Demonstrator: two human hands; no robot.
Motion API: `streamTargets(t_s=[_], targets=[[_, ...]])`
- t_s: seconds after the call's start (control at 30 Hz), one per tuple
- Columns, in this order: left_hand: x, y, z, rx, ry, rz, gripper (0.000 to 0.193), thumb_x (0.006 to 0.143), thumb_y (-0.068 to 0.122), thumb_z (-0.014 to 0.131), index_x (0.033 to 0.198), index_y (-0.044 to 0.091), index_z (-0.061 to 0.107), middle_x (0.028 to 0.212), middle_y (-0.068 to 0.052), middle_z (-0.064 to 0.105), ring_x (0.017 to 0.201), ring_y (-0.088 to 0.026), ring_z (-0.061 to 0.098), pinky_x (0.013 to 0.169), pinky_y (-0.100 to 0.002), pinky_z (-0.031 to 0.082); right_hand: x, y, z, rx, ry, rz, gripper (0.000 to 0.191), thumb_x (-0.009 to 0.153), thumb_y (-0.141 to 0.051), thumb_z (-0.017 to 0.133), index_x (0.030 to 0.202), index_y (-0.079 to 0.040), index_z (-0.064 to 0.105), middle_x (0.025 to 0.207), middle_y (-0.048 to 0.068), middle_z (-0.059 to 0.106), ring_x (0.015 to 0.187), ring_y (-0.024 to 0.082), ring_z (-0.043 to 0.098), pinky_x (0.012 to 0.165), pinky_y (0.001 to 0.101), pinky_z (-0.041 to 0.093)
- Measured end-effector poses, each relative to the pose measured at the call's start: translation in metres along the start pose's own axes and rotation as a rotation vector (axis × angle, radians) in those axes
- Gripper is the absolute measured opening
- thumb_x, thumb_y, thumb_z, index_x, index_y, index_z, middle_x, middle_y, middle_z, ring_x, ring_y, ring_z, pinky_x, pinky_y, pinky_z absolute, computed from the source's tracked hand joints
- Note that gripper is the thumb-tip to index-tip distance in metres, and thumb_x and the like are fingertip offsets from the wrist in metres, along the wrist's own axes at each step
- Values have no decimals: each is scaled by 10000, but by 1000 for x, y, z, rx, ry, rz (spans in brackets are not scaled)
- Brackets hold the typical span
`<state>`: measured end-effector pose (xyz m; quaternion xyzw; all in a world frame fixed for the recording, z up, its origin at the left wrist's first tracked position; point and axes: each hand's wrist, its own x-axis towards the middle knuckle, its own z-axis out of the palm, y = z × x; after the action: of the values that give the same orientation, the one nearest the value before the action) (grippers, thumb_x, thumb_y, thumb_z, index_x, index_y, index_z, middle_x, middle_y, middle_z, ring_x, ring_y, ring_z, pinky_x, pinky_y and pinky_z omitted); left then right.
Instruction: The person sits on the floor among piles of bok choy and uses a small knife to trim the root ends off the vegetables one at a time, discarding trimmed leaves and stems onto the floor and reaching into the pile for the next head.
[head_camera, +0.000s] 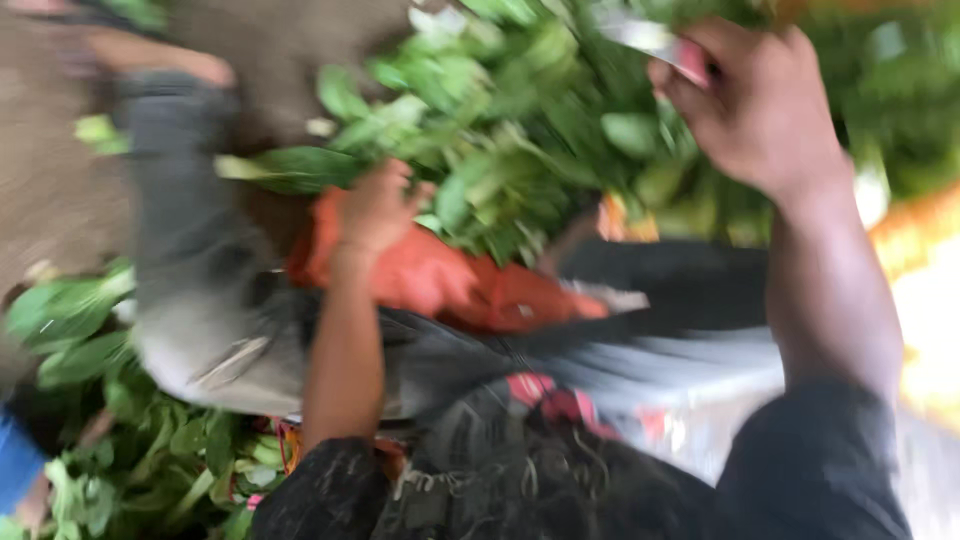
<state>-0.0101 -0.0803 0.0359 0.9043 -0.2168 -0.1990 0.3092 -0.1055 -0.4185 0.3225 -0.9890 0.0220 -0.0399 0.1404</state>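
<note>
The view is blurred by motion. My left hand (378, 208) grips a bunch of green leafy stems (480, 150) from below, just above an orange cloth (450, 280). My right hand (755, 110) is raised at the upper right, closed around a knife handle with a pale blade (640, 38) pointing left over the leaves. Both forearms come out of dark sleeves at the bottom of the frame.
More green leaves (120, 420) lie heaped at the lower left. A grey trouser leg (190, 260) crosses the left side over brown ground (50, 180). An orange-yellow blur (925, 290) fills the right edge, with greenery (900, 90) above it.
</note>
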Motion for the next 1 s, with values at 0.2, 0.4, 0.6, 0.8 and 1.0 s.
streamTargets(t_s=[0.2,0.4,0.6,0.8,1.0], targets=[[-10,22,-13,-5,-7,127,490,970,459,717,1197,36,618,1130,-136,722,1072,-380,654,845,-498,512,-42,123,76,-367,-345,384,230,987,-424,740,1069,-215,790,845,135,726,780,362,708,662,504,538],[-12,25,-8,17,-75,89,496,957,477,709,1195,51,622,1127,-126,719,1075,-374,647,870,-494,504,-76,139,158,-463,-626,478,437,835,-379,814,1234,-235,712,990,115,751,889,320,738,698,460,596],[-7,28,0,-2,-151,68,542,912,493,702,1237,67,618,1132,-136,721,1087,-361,650,898,-474,507,-96,133,202,-656,-756,249,684,916,-185,663,1559,-200,431,947,81,780,840,283,776,602,389,587],[-8,38,-8,13,-222,75,561,916,500,666,1273,73,595,1173,-132,712,1112,-355,651,908,-474,510,-82,149,202,-696,-758,272,378,1008,-261,589,1380,-190,599,1022,67,770,930,279,756,656,407,579],[-10,53,-12,-3,-209,91,595,914,476,681,1335,68,576,1258,-157,683,1192,-370,615,974,-480,490,-66,119,169,-555,-718,298,557,851,-293,742,1369,-204,556,944,56,757,888,272,757,666,423,587]])
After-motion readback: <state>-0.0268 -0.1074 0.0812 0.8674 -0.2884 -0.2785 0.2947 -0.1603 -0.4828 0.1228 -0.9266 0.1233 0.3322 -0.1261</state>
